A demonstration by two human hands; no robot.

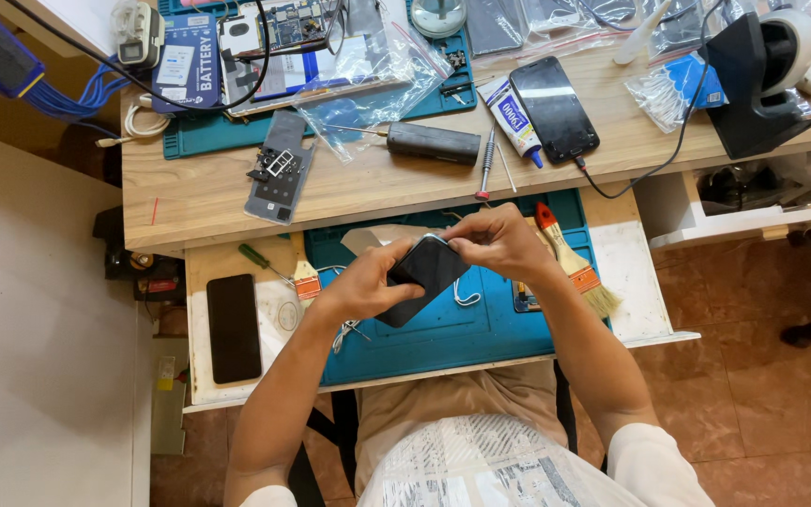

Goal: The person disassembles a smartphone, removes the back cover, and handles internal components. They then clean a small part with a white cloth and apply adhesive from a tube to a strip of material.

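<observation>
Over the cluttered wooden bench [377,183] and tiled floor [762,376], I'm gripping a black phone [422,277] in my left hand [363,286] while my right hand [499,242] is pinching its top edge above the blue mat [452,338].

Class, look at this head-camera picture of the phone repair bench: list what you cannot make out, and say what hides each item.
- Top edge of the dark slim phone: covered by right hand fingers.
- Phone's underside: hidden by left hand.
- Blue work mat centre: masked by both hands.
- Black stand, head view: its right side is cut off by the frame edge.
- Small screws in clear plastic bags: too small to tell.
</observation>
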